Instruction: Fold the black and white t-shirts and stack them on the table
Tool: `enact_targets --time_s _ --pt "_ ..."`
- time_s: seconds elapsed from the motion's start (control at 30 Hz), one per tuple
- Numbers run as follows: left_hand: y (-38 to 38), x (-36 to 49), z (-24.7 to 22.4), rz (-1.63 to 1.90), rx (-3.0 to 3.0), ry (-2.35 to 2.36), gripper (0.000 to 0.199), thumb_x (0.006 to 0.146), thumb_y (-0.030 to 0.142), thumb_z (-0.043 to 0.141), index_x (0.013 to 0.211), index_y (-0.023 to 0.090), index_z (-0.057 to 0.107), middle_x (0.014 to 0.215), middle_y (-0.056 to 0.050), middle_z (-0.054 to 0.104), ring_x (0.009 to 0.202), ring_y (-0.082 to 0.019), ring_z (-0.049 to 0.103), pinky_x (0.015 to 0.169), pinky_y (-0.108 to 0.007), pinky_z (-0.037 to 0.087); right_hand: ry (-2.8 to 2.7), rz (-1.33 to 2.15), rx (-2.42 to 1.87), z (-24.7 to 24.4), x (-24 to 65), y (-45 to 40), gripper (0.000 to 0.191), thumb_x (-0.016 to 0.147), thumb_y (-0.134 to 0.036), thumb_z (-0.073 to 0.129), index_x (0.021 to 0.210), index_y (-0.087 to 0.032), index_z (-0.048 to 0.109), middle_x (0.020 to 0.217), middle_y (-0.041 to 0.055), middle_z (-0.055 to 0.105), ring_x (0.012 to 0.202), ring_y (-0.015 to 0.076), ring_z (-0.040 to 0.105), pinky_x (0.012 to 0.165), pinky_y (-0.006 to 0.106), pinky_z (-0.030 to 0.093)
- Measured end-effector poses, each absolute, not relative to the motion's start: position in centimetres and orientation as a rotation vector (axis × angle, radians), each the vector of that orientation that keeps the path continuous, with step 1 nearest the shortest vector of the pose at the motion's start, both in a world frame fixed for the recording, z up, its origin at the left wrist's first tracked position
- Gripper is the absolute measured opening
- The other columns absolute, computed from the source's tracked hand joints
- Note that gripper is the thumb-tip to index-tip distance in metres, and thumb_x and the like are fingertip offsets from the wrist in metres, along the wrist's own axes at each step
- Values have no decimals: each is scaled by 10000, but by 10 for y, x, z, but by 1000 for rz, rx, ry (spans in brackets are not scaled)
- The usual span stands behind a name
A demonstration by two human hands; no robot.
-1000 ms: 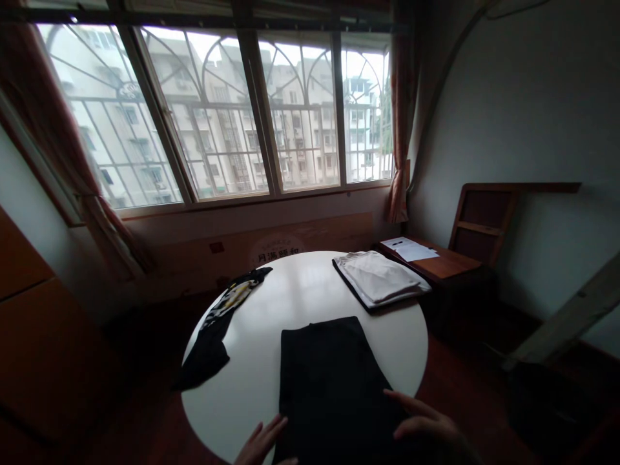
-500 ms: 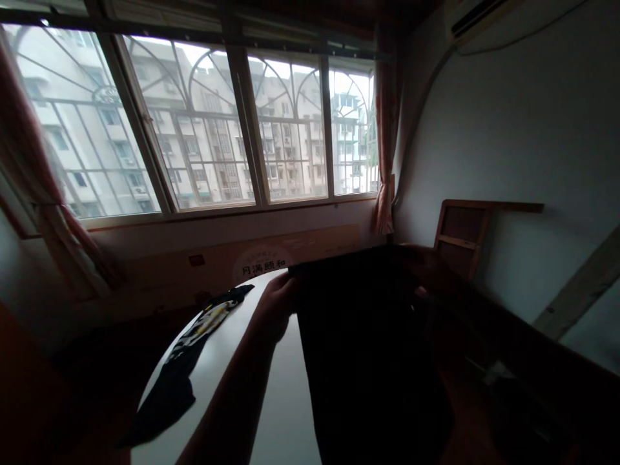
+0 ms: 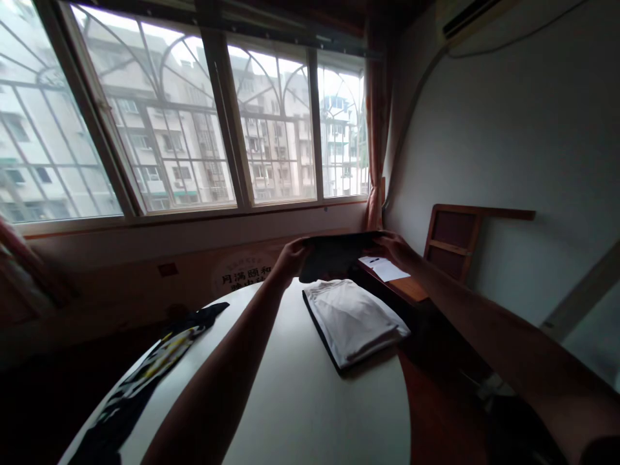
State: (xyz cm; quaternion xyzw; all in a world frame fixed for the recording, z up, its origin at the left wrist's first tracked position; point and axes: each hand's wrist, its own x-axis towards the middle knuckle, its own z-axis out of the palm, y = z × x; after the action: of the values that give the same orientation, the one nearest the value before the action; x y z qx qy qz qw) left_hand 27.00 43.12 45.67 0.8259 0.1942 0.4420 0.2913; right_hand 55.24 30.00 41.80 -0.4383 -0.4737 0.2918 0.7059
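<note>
Out over the far side of a round white table (image 3: 290,381), a black garment (image 3: 339,255) hangs stretched between my two hands. My left hand (image 3: 292,257) grips its left top corner, and my right hand (image 3: 394,248) pinches the right one. What kind of garment it is cannot be made out. Below it on the table lies a folded white garment (image 3: 356,320), with a dark edge showing under its left side. A dark garment with a white and yellow print (image 3: 159,361) lies along the table's left edge.
Beyond the table's right side stands a brown wooden surface (image 3: 411,287) with white papers (image 3: 385,268) on it. A wooden frame (image 3: 453,236) leans by the right wall. Barred windows (image 3: 271,129) and a curtain (image 3: 375,142) are behind.
The black garment hung large and close before me; now it is farther out, looks much shorter, and uncovers the folded white garment. Both arms have stretched forward, and the view has turned slightly right.
</note>
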Motion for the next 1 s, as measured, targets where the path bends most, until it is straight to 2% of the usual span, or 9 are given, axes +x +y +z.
enact_targets --time_s 0.13,0.23,0.33,0.47,0.6,0.73,0.87,0.93,1.0 --pt "422 274 343 947 2321 463 286 906 216 588 1131 183 761 1242 -100 724 1154 -244 664 1033 -411 519 -1342 501 -1394 311 583 287 226 751 -256 591 934 -191 707 959 64 760 905 250 735 907 445 591" --pt "401 268 247 782 2391 520 261 775 126 710 982 244 814 1303 -106 690 1244 -314 616 1078 -511 485 -1501 449 -1567 242 594 263 272 633 -189 603 846 -181 772 1022 89 771 1029 307 710 1032 491 507" --pt "390 264 194 688 2597 596 349 785 124 729 1090 282 793 1398 -116 623 1358 -339 519 1120 -547 444 -1639 351 -1678 207 596 245 396 669 -158 542 969 -192 799 1212 91 729 1158 285 672 1087 454 466" --pt "387 264 200 745 2759 494 370 911 121 579 1177 308 756 1418 -92 610 1369 -298 511 1138 -538 430 -1722 191 -1797 204 597 238 434 738 -139 518 1062 -213 797 1325 83 673 1238 248 630 1124 419 439" --pt "381 263 219 723 2840 321 385 920 138 558 1238 283 720 1385 -77 639 1331 -274 547 1149 -513 431 -1824 128 -1901 219 597 234 426 736 -119 525 1038 -229 805 1329 73 670 1253 248 616 1114 410 448" --pt "373 255 218 444 2874 313 393 905 200 587 1277 276 690 1394 -77 636 1337 -304 546 1174 -578 375 -2017 198 -1957 237 595 230 467 682 -108 559 1052 -251 804 1275 60 704 1201 276 650 1050 404 496" --pt "365 250 229 334 2882 303 583 864 250 627 1441 229 543 1541 -114 485 1462 -308 395 1233 -576 268 -2044 33 -1836 270 579 263 422 773 -146 522 1086 -242 789 1181 57 740 1149 260 669 1053 394 492" --pt "362 256 235 330 2896 255 639 915 341 590 1518 197 436 1609 -133 373 1518 -302 281 1253 -556 218 -2022 -46 -1721 284 562 298 426 878 -232 498 1237 -218 728 1308 82 681 1257 254 603 1121 403 437" --pt "360 265 237 266 2908 226 666 975 472 502 1555 173 368 1636 -157 298 1538 -314 214 1256 -557 191 -2035 -21 -1711 291 541 338 507 941 -371 500 1417 -226 600 1497 97 531 1418 288 449 1191 486 337"
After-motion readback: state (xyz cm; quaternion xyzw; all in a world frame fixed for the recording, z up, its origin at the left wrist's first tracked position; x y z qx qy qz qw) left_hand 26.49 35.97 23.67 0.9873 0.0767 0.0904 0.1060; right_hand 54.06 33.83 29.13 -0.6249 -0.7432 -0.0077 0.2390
